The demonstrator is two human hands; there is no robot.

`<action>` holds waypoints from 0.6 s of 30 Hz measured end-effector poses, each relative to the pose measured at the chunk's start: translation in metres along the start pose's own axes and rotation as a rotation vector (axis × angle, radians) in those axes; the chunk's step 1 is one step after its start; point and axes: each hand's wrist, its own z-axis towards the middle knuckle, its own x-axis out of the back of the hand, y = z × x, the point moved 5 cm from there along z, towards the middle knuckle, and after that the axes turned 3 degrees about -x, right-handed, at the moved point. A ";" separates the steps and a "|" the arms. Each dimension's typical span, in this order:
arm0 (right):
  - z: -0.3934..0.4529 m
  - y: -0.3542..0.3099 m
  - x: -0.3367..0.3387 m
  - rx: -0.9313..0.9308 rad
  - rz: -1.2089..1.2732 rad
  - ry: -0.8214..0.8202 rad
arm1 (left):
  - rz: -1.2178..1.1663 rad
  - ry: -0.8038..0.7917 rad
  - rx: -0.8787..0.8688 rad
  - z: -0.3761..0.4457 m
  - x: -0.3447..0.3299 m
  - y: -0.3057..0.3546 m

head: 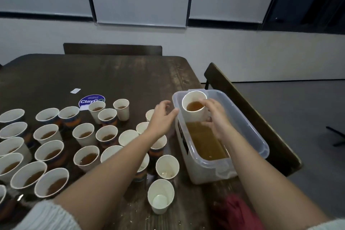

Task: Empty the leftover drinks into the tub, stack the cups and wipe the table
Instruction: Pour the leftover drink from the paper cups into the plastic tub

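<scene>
The cup (194, 106) is up over the far end of the tub (261, 144), brown drink sitting in its bottom, and it's leaning with its open mouth turned back toward the person, so its long axis slants rather than standing upright. The right hand (216, 117) has it, fingers and thumb curled round the wall from the right side, so the cup lies just to the left of that palm and directly above the pool of brown liquid (205, 142) already in the tub. That's the relation that counts: the cup's mouth is inside the tub's rim line, so I'd judge a further tip of the wrist sends the drink straight down into it. The left hand (164, 115) hovers just beside the tub's left wall, fingers loosely spread and holding nothing, a little short of the cup. Behind it, across the dark table (130, 73), stands a crowd of filled cups (85, 157), and two near-empty cups (161, 198) stand close to the tub's near end
</scene>
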 end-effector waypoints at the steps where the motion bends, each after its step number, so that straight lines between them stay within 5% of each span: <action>1: 0.004 0.003 0.009 0.003 -0.002 0.041 | 0.017 -0.041 0.011 -0.001 -0.011 -0.006; 7: 0.022 0.017 0.045 0.054 -0.061 0.174 | 0.173 -0.208 0.027 -0.006 -0.062 -0.024; 18: 0.033 0.029 0.063 0.153 -0.219 0.225 | 0.128 -0.162 0.031 -0.016 -0.072 -0.032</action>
